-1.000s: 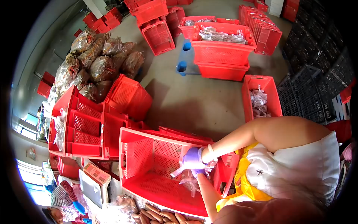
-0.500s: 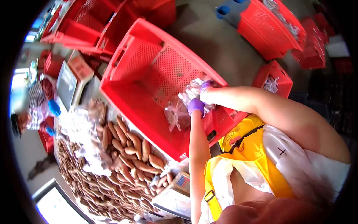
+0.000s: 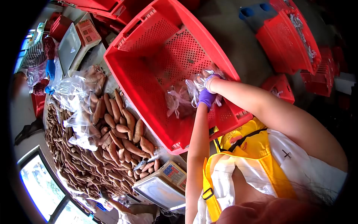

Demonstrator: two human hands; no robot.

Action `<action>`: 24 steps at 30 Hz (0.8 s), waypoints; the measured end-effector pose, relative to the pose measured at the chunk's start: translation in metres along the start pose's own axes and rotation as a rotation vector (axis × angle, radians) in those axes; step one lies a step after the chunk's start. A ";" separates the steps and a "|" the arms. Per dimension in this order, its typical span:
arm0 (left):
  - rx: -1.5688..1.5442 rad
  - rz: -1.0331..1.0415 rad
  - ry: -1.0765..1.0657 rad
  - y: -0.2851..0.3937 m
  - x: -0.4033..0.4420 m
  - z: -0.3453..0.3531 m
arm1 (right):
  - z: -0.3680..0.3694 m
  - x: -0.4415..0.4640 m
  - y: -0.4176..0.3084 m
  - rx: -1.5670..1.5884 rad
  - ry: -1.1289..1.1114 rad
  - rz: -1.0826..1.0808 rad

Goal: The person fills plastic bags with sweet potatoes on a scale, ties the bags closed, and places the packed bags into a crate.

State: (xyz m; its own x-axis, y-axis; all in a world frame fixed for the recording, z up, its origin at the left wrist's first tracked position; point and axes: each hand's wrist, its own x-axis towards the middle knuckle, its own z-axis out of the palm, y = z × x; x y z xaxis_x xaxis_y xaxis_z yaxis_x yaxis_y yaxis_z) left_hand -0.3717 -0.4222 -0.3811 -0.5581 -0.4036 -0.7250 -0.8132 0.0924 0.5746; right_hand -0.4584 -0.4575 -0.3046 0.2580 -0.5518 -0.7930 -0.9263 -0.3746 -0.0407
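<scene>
Both my hands wear purple gloves and reach into a large red plastic crate (image 3: 130, 87). My left hand (image 3: 206, 99) is closed on the near side of a clear plastic bag of sweet potatoes (image 3: 199, 80). Close beside it, my right hand (image 3: 213, 83) grips the far side of the same bag; its fingertips are partly hidden. A second knotted clear bag (image 3: 176, 100) lies to the left on the crate floor.
Left of the crate, loose sweet potatoes (image 3: 123, 123) cover a table, with a pile of clear bags (image 3: 80, 100) on top. Two scales (image 3: 164, 183) (image 3: 76, 44) stand there. A co-worker's blue glove (image 3: 50, 70) shows far left. More red crates (image 3: 278, 41) stand right.
The view has shifted, so the crate sits higher in it. My two hands have come closer together around the bag. Another person's arm now shows at the bottom left.
</scene>
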 end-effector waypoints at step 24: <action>-0.182 -0.342 0.276 -0.058 -0.041 -0.038 | 0.004 -0.041 -0.070 -0.113 -0.046 0.037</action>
State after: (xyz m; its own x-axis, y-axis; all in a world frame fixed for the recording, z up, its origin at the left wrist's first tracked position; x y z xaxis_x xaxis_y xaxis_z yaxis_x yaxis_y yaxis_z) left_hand -0.2953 -0.4457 -0.3705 -0.1787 -0.6118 -0.7706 -0.8868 -0.2391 0.3955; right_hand -0.4055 -0.4058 -0.2717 0.2090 -0.5334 -0.8196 -0.8974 -0.4376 0.0559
